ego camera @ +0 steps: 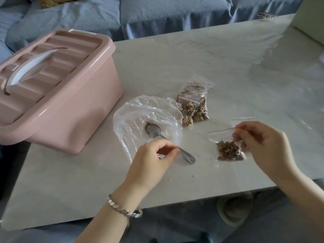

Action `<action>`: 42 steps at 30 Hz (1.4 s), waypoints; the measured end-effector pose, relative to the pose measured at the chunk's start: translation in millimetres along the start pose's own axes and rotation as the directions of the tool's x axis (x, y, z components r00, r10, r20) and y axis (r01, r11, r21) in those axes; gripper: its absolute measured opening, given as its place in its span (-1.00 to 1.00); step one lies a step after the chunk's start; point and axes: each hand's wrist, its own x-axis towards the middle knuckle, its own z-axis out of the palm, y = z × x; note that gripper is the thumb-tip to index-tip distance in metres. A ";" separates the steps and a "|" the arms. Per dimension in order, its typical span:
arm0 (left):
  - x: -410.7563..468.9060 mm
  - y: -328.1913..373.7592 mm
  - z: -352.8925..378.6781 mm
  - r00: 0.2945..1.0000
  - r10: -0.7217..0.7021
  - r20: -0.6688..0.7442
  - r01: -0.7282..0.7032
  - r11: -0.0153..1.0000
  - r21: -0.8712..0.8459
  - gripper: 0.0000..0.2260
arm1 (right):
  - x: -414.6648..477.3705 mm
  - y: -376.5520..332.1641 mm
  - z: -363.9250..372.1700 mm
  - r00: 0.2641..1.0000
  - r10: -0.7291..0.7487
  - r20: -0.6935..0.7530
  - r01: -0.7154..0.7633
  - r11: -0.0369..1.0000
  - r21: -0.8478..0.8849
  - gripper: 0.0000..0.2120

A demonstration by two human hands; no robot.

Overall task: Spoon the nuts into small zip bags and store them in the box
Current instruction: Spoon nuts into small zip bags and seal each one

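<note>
My left hand pinches the handle of a metal spoon; the spoon's bowl lies on a crumpled clear plastic bag that holds a nut crumb beside the bowl. My right hand holds a small zip bag with a red seal line, partly filled with brown nuts, just above the table. Filled zip bags lie in a pile behind the clear bag. A pink box with a closed lid and white handle stands at the left.
The pale table carries nut crumbs near the spoon's handle. One more small zip bag lies behind my right hand. A blue-covered sofa runs along the table's far side. The table's front edge is close to my wrists.
</note>
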 end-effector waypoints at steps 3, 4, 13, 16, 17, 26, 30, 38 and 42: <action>-0.9 -5.7 -1.3 0.999 -0.040 -0.008 0.040 0.999 0.027 -0.91 | 23.5 20.8 -10.2 0.988 0.151 0.030 -0.137 0.952 -0.274 -0.84; -2.1 -7.3 -2.8 0.999 -0.053 -0.003 0.053 0.998 0.032 -0.89 | 29.6 22.3 -10.4 0.983 0.184 0.021 -0.162 0.908 -0.386 -0.84; -13.1 -21.7 -22.1 0.993 -0.114 0.007 0.112 0.985 0.133 -0.81 | 95.4 -17.8 63.5 0.982 0.092 0.164 0.001 0.869 -0.494 -0.65; -18.7 -26.9 -30.6 0.992 -0.123 -0.026 0.125 0.981 0.150 -0.84 | 106.6 -17.9 86.4 0.977 0.170 0.125 -0.101 0.897 -0.430 -0.68; -20.0 -29.0 -33.4 0.991 -0.131 -0.037 0.136 0.978 0.158 -0.85 | 107.3 -17.4 89.5 0.983 0.157 0.098 -0.107 0.914 -0.391 -0.76; -21.5 -24.6 -31.8 0.993 -0.109 -0.048 0.113 0.990 0.087 -0.85 | 59.6 -36.3 55.8 0.984 -0.155 0.084 0.171 0.954 -0.248 -0.94; -18.4 -11.8 -19.6 0.999 -0.040 -0.031 0.040 0.999 0.015 -0.72 | 23.4 -51.4 41.2 0.948 -0.272 0.164 0.290 0.952 -0.097 -0.86; -18.6 -32.8 -1.6 0.992 -0.127 0.003 0.125 0.971 -0.206 -0.71 | -29.3 -21.9 90.1 0.894 -0.236 0.381 0.217 0.972 0.093 -0.88; -24.7 -41.1 0.9 0.989 -0.137 -0.062 0.129 0.983 -0.128 -0.78 | -40.4 -17.4 99.4 0.910 -0.126 0.396 0.092 0.990 0.104 -0.78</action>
